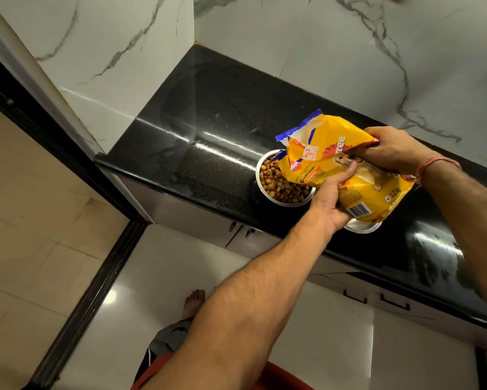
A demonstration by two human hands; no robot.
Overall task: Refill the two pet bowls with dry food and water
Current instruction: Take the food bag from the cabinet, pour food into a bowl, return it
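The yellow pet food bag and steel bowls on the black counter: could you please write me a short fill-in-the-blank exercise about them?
1. The round steel bowl under the bag's open mouth holds brown dry ____.
2. The yellow plastic pet food bag is held by ____ hands, the left hand and right hand.
3. The second steel bowl is mostly hidden beneath the ____.
4. Both bowls stand on the glossy ____ stone counter.

Missing words: kibble; two; bag; black
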